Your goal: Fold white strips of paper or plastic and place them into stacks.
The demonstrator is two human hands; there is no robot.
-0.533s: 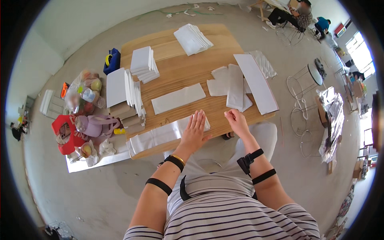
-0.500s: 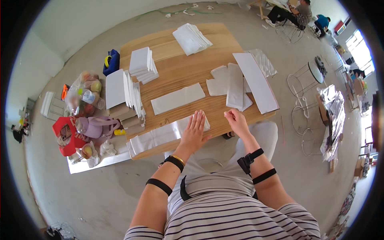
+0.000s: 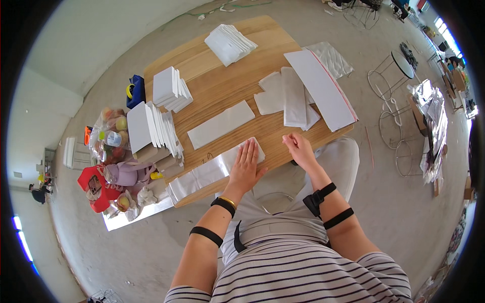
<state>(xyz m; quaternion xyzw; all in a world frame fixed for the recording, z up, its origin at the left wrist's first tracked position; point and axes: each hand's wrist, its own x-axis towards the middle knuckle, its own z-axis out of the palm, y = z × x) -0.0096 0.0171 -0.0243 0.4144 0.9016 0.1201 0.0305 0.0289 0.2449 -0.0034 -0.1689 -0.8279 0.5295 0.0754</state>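
Observation:
A long, glossy white plastic sleeve (image 3: 202,174) lies along the table's near edge. My left hand (image 3: 246,160) rests flat on its right end, fingers stretched out and side by side. Just right of it, my right hand (image 3: 300,151) hovers by the table edge with fingers curled into a pinch; nothing shows in them. Beyond the sleeve lies a flat white strip (image 3: 221,124), touched by neither hand. Farther right, several pale flat sleeves (image 3: 294,98) overlap beside a long white box (image 3: 321,91).
On the wooden table (image 3: 212,78) stand stacked white boxes (image 3: 141,126), more white boxes (image 3: 169,88) and a pile of white packets (image 3: 230,44). A blue tape dispenser (image 3: 135,92), bagged fruit (image 3: 112,132) and a purple cap (image 3: 126,174) sit left. Wire-legged stools (image 3: 399,65) stand right.
The whole view has shifted and turned slightly, so the table sits at a different angle. My left hand stays flat on the sleeve; my right hand stays curled near the edge.

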